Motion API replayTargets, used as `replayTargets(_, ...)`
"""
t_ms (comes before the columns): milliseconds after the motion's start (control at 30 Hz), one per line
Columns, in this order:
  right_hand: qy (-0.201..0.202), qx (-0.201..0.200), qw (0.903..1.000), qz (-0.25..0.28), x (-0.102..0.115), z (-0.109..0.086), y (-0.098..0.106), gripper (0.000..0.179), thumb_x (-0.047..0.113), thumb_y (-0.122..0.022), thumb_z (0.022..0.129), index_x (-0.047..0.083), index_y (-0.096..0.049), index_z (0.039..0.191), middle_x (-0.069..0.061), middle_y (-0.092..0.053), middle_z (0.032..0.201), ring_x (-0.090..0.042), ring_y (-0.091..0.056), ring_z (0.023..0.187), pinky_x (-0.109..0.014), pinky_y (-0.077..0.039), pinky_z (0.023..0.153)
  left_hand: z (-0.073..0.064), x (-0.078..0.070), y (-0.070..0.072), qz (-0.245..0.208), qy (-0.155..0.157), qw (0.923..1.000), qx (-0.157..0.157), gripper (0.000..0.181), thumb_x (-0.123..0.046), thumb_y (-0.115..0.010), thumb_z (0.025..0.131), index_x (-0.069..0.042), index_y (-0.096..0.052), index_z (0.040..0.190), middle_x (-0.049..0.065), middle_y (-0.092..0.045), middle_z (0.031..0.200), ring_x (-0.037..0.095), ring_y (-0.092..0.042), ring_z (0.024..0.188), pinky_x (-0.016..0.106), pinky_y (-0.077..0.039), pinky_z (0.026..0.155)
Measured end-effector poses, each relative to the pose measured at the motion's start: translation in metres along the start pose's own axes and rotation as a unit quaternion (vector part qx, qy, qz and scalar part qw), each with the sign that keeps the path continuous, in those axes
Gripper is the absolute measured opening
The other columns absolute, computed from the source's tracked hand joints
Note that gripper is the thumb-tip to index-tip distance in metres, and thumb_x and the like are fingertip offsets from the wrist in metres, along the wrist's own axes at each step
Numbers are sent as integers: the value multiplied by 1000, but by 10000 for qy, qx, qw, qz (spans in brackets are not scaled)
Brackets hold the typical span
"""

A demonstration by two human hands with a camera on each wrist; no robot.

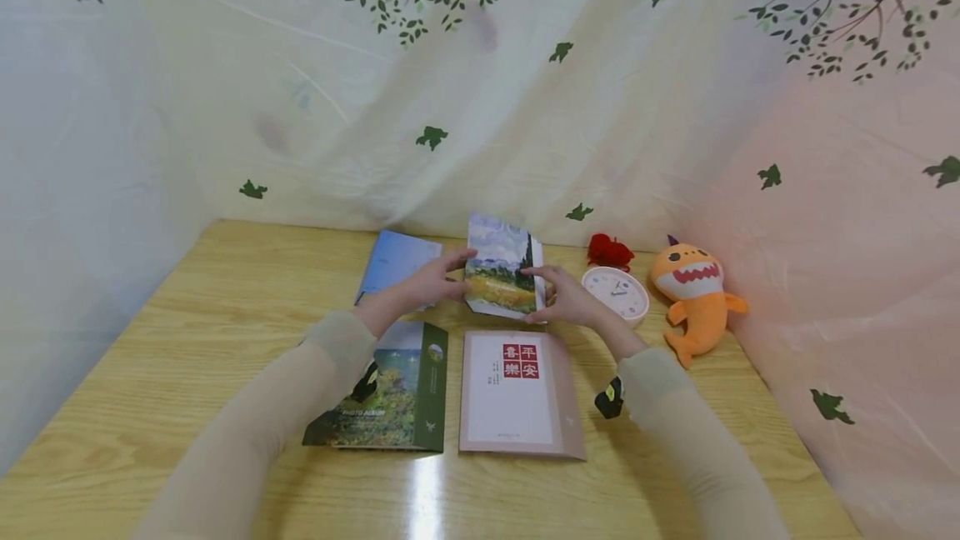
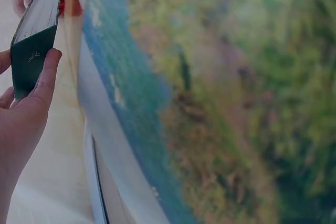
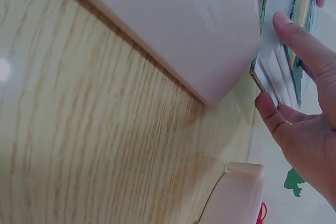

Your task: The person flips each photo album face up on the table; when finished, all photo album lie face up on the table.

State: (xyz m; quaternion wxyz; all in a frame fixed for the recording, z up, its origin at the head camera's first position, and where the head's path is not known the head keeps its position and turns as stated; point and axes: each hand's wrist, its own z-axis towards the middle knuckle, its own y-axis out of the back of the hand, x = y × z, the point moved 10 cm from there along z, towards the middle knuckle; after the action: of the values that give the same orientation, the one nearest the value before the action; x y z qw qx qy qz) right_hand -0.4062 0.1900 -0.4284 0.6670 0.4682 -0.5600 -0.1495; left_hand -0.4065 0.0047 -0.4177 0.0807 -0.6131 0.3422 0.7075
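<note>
Both hands hold a thick photo album (image 1: 497, 269) with a painted landscape cover, tilted up near the back of the table. My left hand (image 1: 433, 283) grips it from the left; the left wrist view shows the left hand (image 2: 26, 129) around the album's dark green spine (image 2: 33, 59). On the opposite side is my right hand (image 1: 567, 297). In the right wrist view, the fingers and thumb of the right hand (image 3: 310, 135) hold the album's open edge, where white pages (image 3: 275, 72) show between the covers. The album's underside is hidden in the head view.
A blue album (image 1: 397, 261) lies behind the left forearm. Nearer lie a green photo album (image 1: 393, 390), partly under the left sleeve, and a pink-bordered album (image 1: 513, 398). To the right are a pink clock (image 1: 617, 294), a red item (image 1: 609, 252) and an orange shark plush (image 1: 693, 298).
</note>
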Motion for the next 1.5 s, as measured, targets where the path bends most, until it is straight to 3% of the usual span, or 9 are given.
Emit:
replayTargets(400,-31,110,9989,-449,-8,10,-4,77,33,-82,73,18,-46,139,-16,-42,134,-28,-49,95,-38,-44,80,6,17,-9,751,247,9968,117,72,-13,-61,92,-7,-20,151,19,-22,153,33,-54,118,33,-53,87)
replayTargets(600,-129,166,9980,-596,-18,13,-8,78,38,-82,72,19,-47,139,-13,-46,127,-26,-46,96,-34,-42,77,7,26,-12,613,524,9963,301,76,-16,-65,90,-12,-19,152,13,-23,154,28,-54,119,32,-54,84)
replayTargets(767,-240,239,9984,-448,-20,14,-9,73,37,-81,73,19,-49,137,-12,-49,121,-26,-46,98,-35,-42,80,8,28,-11,705,541,9956,311,76,-17,-65,90,-9,-20,151,16,-32,150,29,-55,118,32,-54,85)
replayTargets(1067,-342,500,9973,-409,-20,14,-14,70,36,-78,77,21,-47,138,-13,-47,136,-29,-47,107,-46,-44,96,6,23,-7,1404,586,9881,225,72,-22,-67,89,-4,-29,147,17,-41,144,29,-55,116,40,-49,92)
replayTargets(1267,-415,579,9967,-398,-15,9,-13,70,34,-76,79,20,-45,139,-15,-39,145,-33,-40,124,-54,-34,106,5,14,-5,2042,242,9786,121,68,-23,-69,88,2,-36,142,21,-49,134,30,-60,108,39,-50,92)
replayTargets(1400,-209,497,9976,-432,-3,6,-8,69,30,-77,79,18,-45,139,-16,-34,149,-35,-32,133,-56,-33,106,-2,9,0,2367,230,9713,-42,68,-26,-70,86,-1,-39,141,19,-43,138,32,-56,113,40,-48,95)
replayTargets(1500,92,345,9978,-553,10,4,-3,66,26,-76,81,14,-46,139,-17,-35,147,-36,-33,134,-54,-38,103,-9,5,4,2515,207,9676,-125,67,-29,-69,87,-5,-40,141,17,-42,139,31,-52,117,42,-48,95)
